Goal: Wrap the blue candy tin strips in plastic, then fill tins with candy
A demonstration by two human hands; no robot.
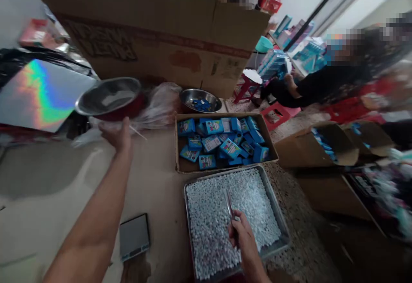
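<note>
My left hand (118, 135) reaches to the front of a metal bowl (127, 108) with a dark red outside, its thumb and fingers apart. Whether it touches the bowl is unclear. A thin white strip (138, 133) shows just right of that thumb. Closed around a slim, shiny tool (229, 203), my right hand (242, 233) is over a metal tray (281, 218) filled with small pale pellets. Blur hides the tool's exact kind. Behind the tray, a shallow cardboard box (225, 169) holds many small blue boxes (230, 148).
A small digital scale (134, 235) lies on the table. Farther back are a clear plastic bag (162, 103), a steel bowl (214, 105) with blue bits, and a tall carton (154, 30). A seated person (322, 81) works at right, near open cartons (322, 146).
</note>
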